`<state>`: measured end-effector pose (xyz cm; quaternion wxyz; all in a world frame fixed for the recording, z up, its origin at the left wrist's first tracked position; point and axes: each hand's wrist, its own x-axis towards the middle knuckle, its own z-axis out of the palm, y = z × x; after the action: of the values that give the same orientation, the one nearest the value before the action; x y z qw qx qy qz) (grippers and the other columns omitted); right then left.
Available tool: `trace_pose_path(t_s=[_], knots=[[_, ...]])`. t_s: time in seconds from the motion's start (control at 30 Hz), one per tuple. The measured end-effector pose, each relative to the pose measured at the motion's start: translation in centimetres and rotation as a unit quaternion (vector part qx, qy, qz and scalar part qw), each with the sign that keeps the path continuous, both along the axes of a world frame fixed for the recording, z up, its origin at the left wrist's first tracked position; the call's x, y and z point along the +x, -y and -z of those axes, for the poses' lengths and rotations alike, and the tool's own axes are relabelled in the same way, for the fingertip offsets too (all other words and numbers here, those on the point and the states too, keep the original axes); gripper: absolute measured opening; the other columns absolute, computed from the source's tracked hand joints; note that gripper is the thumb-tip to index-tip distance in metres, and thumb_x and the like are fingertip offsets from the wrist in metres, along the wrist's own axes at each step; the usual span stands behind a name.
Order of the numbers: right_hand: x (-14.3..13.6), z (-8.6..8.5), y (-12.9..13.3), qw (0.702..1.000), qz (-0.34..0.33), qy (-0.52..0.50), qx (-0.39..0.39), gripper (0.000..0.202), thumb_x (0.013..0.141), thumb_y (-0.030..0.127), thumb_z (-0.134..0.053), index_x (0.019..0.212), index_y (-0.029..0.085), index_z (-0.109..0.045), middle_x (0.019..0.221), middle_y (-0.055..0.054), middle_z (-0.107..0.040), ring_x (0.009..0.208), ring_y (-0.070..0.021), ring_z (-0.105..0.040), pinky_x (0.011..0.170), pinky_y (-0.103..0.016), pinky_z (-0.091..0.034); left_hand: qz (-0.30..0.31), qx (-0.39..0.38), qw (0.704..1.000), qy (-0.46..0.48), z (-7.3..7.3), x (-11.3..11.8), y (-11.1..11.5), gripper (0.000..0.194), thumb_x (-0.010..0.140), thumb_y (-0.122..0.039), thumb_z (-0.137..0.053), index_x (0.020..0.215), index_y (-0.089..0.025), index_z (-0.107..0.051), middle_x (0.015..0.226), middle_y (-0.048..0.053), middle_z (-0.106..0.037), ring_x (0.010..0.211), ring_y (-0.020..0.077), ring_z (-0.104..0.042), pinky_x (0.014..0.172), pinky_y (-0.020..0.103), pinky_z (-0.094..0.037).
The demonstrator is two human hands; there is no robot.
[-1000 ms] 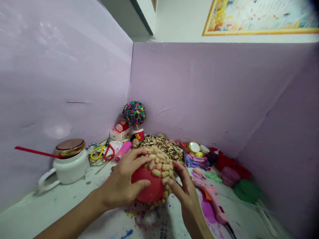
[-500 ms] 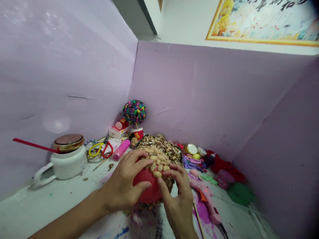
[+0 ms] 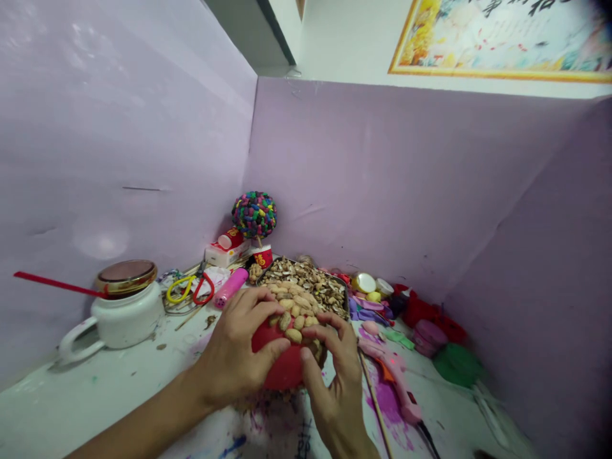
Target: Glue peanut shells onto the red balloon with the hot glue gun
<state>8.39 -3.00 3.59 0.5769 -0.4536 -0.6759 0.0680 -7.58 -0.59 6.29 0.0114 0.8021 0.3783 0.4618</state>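
A red ball [image 3: 280,363] sits low in the middle, its upper part covered with peanuts [image 3: 296,312] in their shells. Around its left side wraps my left hand [image 3: 241,347], fingers on the peanuts and thumb on the red surface. My right hand [image 3: 335,376] is at the right side, its fingers curved against the lowest peanuts and its thumb near the red surface. Behind the ball is a dark-rimmed tray [image 3: 347,299] heaped with shell pieces [image 3: 306,277].
At left stand a white mug [image 3: 127,319] and scissors [image 3: 203,288]. A pink glue gun [image 3: 394,376] and a thin stick [image 3: 375,405] lie right of my right hand. A colourful ball [image 3: 255,215] on a stick stands behind, with craft materials [image 3: 373,309] at the back right.
The whole view has shifted slightly. My right thumb has moved a little off the lowest peanut; both hands otherwise keep their places at the ball.
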Motion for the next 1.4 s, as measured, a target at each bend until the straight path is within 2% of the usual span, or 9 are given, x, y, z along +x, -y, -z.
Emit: trace_pose_path(t_s=[0.1,0.23,0.37,0.6,0.9,1.0,1.13,1.4], knots=[[0.0,0.1,0.0,0.999,-0.029,-0.013,-0.008,0.021,0.076,0.012,-0.050,0.093,0.023,-0.055,0.110,-0.008,-0.045,0.106,-0.0246,-0.045,0.088,-0.041,-0.039,-0.023,-0.003,1.000,0.008,0.1,0.0,-0.2,0.025,0.073,-0.026,-0.061,0.096,-0.019,-0.055,0.107,0.010,-0.050,0.104,0.0250,-0.047,0.087,0.043,-0.042],[-0.2,-0.1,-0.1,0.999,-0.028,-0.012,-0.015,0.023,0.072,0.010,-0.054,0.092,0.023,-0.056,0.109,-0.008,-0.047,0.105,-0.0244,-0.047,0.086,-0.039,-0.042,-0.053,-0.007,0.999,0.012,0.3,0.0,-0.5,0.022,0.075,-0.031,-0.060,0.092,-0.019,-0.052,0.105,0.009,-0.049,0.104,0.0252,-0.046,0.086,0.044,-0.041],[-0.4,-0.3,-0.1,1.000,-0.017,-0.010,-0.001,0.026,0.068,0.007,-0.055,0.089,0.022,-0.057,0.108,-0.008,-0.048,0.104,-0.0241,-0.048,0.086,-0.038,-0.041,-0.063,0.009,0.998,0.000,0.3,0.2,-0.5,0.023,0.074,-0.029,-0.060,0.092,-0.019,-0.050,0.101,0.009,-0.050,0.101,0.0249,-0.046,0.085,0.043,-0.041],[-0.4,-0.6,0.2,1.000,-0.013,-0.001,-0.008,0.021,0.068,0.007,-0.054,0.085,0.020,-0.057,0.105,-0.008,-0.047,0.102,-0.0226,-0.048,0.084,-0.034,-0.042,-0.088,0.070,0.993,-0.024,0.6,0.5,-0.1,0.023,0.073,-0.025,-0.060,0.092,-0.017,-0.050,0.095,0.009,-0.050,0.095,0.0247,-0.047,0.082,0.042,-0.041],[-0.3,-0.7,0.1,1.000,0.000,0.007,-0.015,0.014,0.071,0.013,-0.058,0.084,0.019,-0.057,0.103,-0.008,-0.047,0.100,-0.0226,-0.048,0.083,-0.034,-0.042,-0.055,0.080,0.995,-0.018,0.8,0.1,-0.6,0.024,0.074,-0.025,-0.062,0.094,-0.018,-0.050,0.097,0.008,-0.049,0.095,0.0235,-0.047,0.080,0.040,-0.042],[-0.3,-0.5,0.0,1.000,0.019,0.008,-0.010,0.013,0.071,0.014,-0.058,0.083,0.019,-0.055,0.103,-0.008,-0.046,0.099,-0.0225,-0.048,0.082,-0.035,-0.042,-0.019,0.061,0.997,-0.038,0.6,-0.3,-0.5,0.023,0.078,-0.025,-0.056,0.098,-0.017,-0.051,0.101,0.009,-0.048,0.098,0.0240,-0.046,0.082,0.040,-0.041],[-0.3,-0.5,0.0,0.999,0.037,0.016,-0.001,0.014,0.069,0.015,-0.060,0.080,0.019,-0.053,0.102,-0.008,-0.046,0.100,-0.0226,-0.047,0.084,-0.035,-0.042,0.024,0.032,0.998,-0.050,0.3,-0.7,-0.1,0.022,0.082,-0.018,-0.047,0.103,-0.017,-0.050,0.105,0.009,-0.046,0.102,0.0226,-0.044,0.085,0.039,-0.040],[-0.7,-0.4,-0.2,0.996,0.084,0.021,0.002,0.015,0.069,0.017,-0.061,0.080,0.020,-0.052,0.102,-0.008,-0.047,0.098,-0.0231,-0.048,0.083,-0.036,-0.043,0.015,0.034,0.998,-0.052,0.1,-0.2,-0.1,0.022,0.081,-0.016,-0.046,0.102,-0.017,-0.050,0.103,0.009,-0.046,0.101,0.0226,-0.044,0.084,0.039,-0.040]])
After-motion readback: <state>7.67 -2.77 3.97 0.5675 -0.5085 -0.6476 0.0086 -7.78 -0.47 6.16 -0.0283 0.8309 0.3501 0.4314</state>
